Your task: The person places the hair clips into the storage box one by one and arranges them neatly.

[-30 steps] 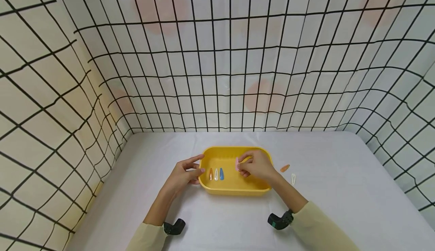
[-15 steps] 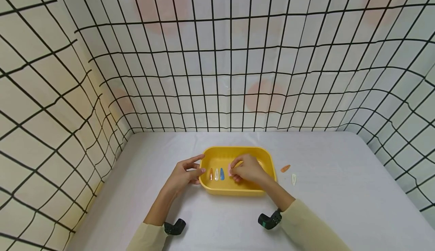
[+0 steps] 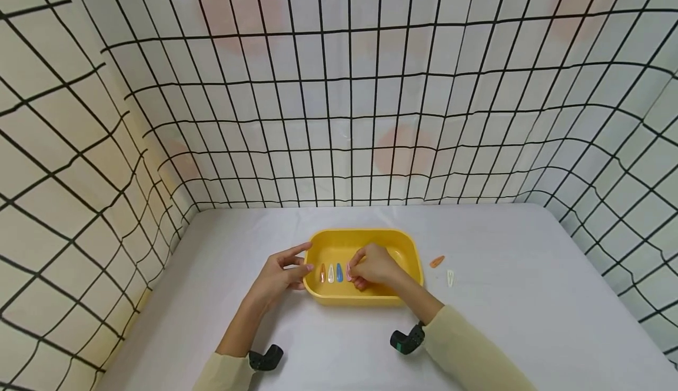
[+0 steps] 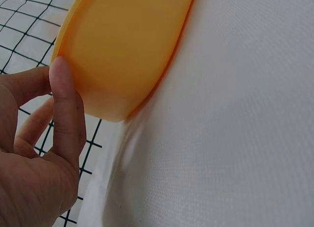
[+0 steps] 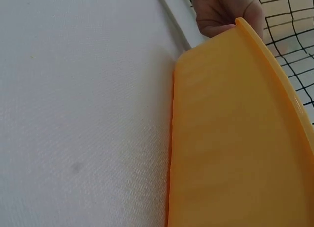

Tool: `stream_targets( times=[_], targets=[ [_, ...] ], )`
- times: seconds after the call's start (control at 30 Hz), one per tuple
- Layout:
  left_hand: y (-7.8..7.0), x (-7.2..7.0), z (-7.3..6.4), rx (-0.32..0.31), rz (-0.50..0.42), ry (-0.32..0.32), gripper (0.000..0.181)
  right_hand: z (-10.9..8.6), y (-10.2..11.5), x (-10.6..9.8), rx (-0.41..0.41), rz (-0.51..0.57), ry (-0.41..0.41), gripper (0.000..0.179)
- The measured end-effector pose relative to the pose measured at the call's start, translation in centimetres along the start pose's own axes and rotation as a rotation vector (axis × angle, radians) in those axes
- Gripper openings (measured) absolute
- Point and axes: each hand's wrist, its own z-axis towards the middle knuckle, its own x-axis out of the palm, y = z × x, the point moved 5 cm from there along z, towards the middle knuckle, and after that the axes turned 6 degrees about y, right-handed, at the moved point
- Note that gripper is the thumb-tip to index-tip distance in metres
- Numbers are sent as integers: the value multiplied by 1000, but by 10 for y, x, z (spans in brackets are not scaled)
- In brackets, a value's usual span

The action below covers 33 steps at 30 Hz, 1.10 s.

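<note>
A yellow plastic tray (image 3: 365, 301) stands on the white table. At its left end my left hand (image 3: 278, 273) holds the rim, thumb on the edge; the left wrist view shows the thumb (image 4: 61, 77) against the tray wall. My right hand (image 3: 373, 266) reaches inside the tray and pinches a pink hair clip (image 3: 348, 271), partly hidden by the fingers, low over the tray floor. Left of it lie an orange hair clip (image 3: 322, 273), a white hair clip (image 3: 331, 274) and a blue hair clip (image 3: 339, 272), side by side. The right wrist view hides the right hand.
Outside the tray, on the table to its right, lie another orange hair clip (image 3: 436, 261) and another white hair clip (image 3: 450, 278). A black wire grid (image 3: 349, 114) rises behind the table and along both sides.
My right hand has carried the pink hair clip leftward and down, beside the blue one. The left hand stays on the tray rim. The head view has shifted slightly.
</note>
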Motion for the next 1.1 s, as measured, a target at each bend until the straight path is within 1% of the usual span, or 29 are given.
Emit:
stream_targets(
  times=[0.2,0.6,0.83,1.0,1.1],
  targets=[
    [-3,1,1,3,2,8,59,-1,3,-1,35,-14,-19,7],
    [-1,-3,0,0,2,4,60,0,2,0,43,-25,-19,9],
    [-1,-3,-1,-3,4,-6,58,-7,2,-4,21,-5,-24,16],
    [-1,-2,-1,-10,5,-2,58,-15,1,-12,-19,-54,-50,22],
    [-1,-2,-3,-10,5,-7,58,-18,0,-17,-43,-67,-48,23]
  ],
)
